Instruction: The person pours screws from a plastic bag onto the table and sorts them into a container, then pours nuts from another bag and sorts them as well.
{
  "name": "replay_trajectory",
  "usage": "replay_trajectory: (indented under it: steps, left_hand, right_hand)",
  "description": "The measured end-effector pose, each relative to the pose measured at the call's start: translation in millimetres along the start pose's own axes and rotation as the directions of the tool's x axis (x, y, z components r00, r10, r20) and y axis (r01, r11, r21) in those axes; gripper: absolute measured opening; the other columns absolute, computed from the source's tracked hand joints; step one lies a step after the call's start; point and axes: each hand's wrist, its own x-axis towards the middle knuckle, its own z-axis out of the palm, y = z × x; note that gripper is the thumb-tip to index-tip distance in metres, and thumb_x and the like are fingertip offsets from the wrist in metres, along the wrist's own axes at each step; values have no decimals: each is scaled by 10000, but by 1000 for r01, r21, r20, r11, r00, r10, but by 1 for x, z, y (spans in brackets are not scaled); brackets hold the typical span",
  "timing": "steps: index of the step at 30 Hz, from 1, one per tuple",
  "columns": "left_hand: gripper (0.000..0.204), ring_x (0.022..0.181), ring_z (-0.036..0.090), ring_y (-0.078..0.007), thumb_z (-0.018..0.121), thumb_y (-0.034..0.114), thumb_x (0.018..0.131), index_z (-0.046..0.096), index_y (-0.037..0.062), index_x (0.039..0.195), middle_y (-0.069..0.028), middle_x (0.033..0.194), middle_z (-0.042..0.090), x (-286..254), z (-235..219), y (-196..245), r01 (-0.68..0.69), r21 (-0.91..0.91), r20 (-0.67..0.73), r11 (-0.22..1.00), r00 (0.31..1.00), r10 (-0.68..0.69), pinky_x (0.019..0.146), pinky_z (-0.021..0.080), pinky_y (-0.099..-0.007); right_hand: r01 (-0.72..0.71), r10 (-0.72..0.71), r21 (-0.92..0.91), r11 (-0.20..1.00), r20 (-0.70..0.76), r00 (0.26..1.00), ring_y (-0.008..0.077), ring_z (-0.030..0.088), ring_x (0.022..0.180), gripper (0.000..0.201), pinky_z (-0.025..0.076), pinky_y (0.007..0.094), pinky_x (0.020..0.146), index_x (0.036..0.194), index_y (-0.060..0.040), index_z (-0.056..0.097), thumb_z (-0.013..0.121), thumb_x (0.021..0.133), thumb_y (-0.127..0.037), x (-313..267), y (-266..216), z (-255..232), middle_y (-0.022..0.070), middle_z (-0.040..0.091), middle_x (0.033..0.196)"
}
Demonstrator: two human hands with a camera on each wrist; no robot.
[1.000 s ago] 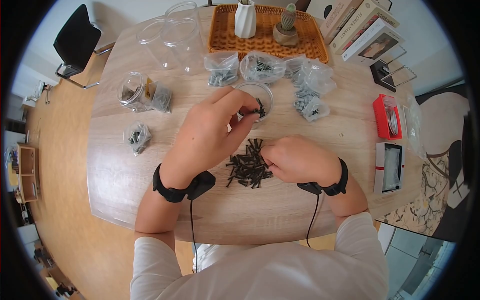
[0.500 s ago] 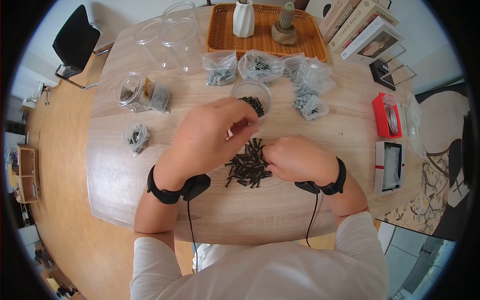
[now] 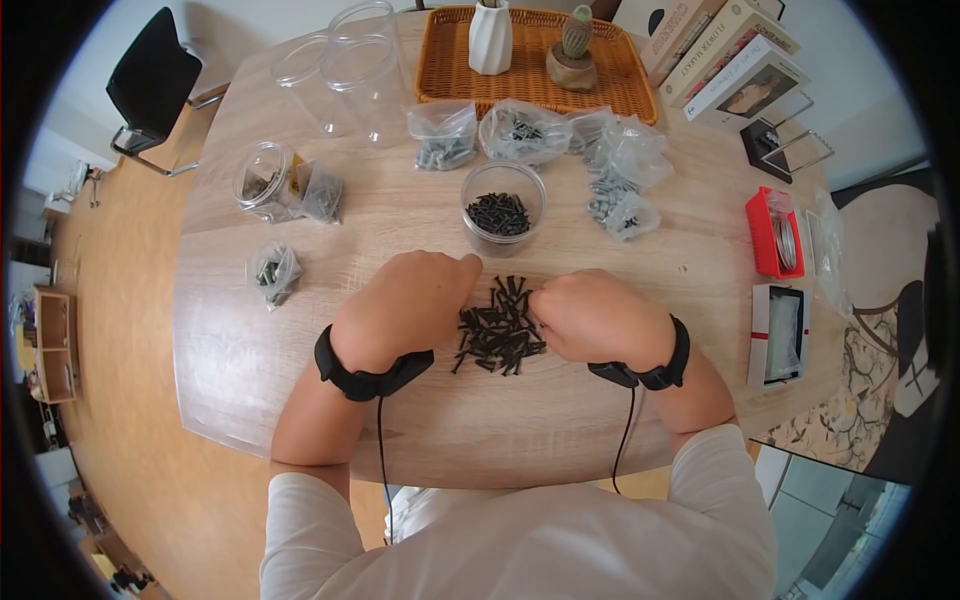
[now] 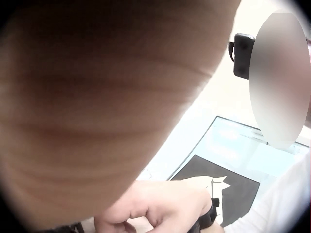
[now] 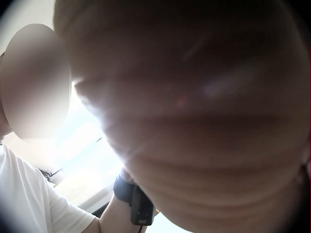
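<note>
Dark screws lie in a loose pile [image 3: 497, 335] on the wooden table, between the two hands. At the pile's left edge is the left hand [image 3: 408, 308], back upward, its fingertips hidden beneath it. The right hand [image 3: 608, 318] rests at the right edge with bent fingers; whether it pinches a screw is hidden. Behind the pile stands a clear round jar [image 3: 503, 240] with many dark screws [image 3: 499, 214] inside. The left palm [image 4: 97, 107] fills much of the left wrist view, with the right hand [image 4: 163, 206] below it. The right palm [image 5: 194, 111] covers most of the right wrist view.
Bags of hardware [image 3: 443, 140] and a wicker tray [image 3: 435, 60] lie behind the jar. Clear containers [image 3: 360, 85] stand back left; another jar [image 3: 268, 190] and a small bag [image 3: 275, 272] lie left. A red basket [image 3: 765, 240] and box [image 3: 762, 340] are right.
The left hand has come back from over the jar to the pile's left side, uncovering the screws in the jar. The right hand has stayed almost in place.
</note>
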Motion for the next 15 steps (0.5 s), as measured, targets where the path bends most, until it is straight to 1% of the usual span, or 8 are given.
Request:
replay_trajectory:
  steps: [4, 5, 6, 8, 10, 11, 13, 15]
  left_hand:
    - [118, 825, 705, -445, 680, 59, 871, 625, 57, 975, -180, 807, 721, 2, 8, -5, -19, 16, -32, 1000, 999, 19, 737, 535, -550]
    - [118, 825, 705, -445, 680, 59, 871, 625, 57, 975, -180, 807, 721, 2, 7, -5, -19, 16, -32, 1000, 999, 20, 737, 535, -550]
    - [110, 822, 704, -446, 679, 58, 873, 626, 58, 969, -178, 804, 720, 3, 6, -4, -12, 12, -26, 1000, 1000, 12, 738, 537, -551]
    - [102, 819, 703, -447, 677, 57, 874, 627, 60, 963, -176, 801, 719, 3, 4, -3, -4, 7, -19, 1000, 1000, 5, 740, 538, -551]
    - [133, 867, 709, -435, 687, 48, 862, 655, 69, 990, -167, 844, 724, 5, 1, -2, 24, 4, 47, 1000, 999, -24, 767, 546, -538]
    - [133, 867, 709, -435, 687, 48, 862, 655, 69, 990, -167, 844, 724, 4, 1, -2, 24, 4, 47, 1000, 999, -25, 767, 546, -538]
    - [171, 921, 708, -421, 704, 43, 844, 693, 91, 1008, -154, 904, 729, 3, 3, -5, -40, -59, 9, 997, 999, 40, 800, 550, -520]
    - [162, 934, 718, -416, 703, 31, 832, 701, 80, 987, -157, 920, 742, 3, -1, -3, -35, -60, 32, 998, 999, 37, 800, 559, -512]
  right_hand:
    - [-15, 15, -3, 1000, 4, 1000, 444, 731, 844, 124, 592, 541, 761, 793, 3, 723, 666, 819, -103, 0, -3, -3, 224, 740, 841]
    - [-21, 21, -10, 1000, 5, 1000, 441, 742, 852, 98, 599, 531, 765, 805, 1, 748, 680, 794, -69, 0, -5, -4, 227, 750, 854]
    - [-26, 26, -17, 1000, 6, 1000, 439, 752, 861, 98, 606, 520, 770, 817, -2, 773, 693, 769, -36, 0, -5, -5, 230, 759, 866]
    - [-24, 24, -26, 999, 14, 1000, 439, 753, 863, 99, 607, 518, 773, 813, 0, 775, 695, 769, -37, 0, -5, -4, 231, 761, 867]
    - [-21, 22, -36, 999, 22, 1000, 438, 755, 865, 99, 607, 516, 775, 810, 1, 777, 696, 769, -38, 1, -4, -4, 231, 762, 869]
    - [-21, 21, -40, 999, 7, 1000, 438, 754, 859, 99, 607, 517, 773, 830, 5, 767, 698, 781, -45, 1, -4, -4, 231, 760, 866]
    - [-19, 19, -45, 999, -6, 1000, 438, 754, 854, 102, 607, 517, 770, 851, 8, 758, 701, 792, -52, 0, -2, -1, 231, 758, 863]
    - [70, -66, 13, 997, -194, 979, 444, 717, 808, 122, 584, 533, 742, 898, 15, 672, 663, 844, -94, 0, 2, 4, 222, 709, 814]
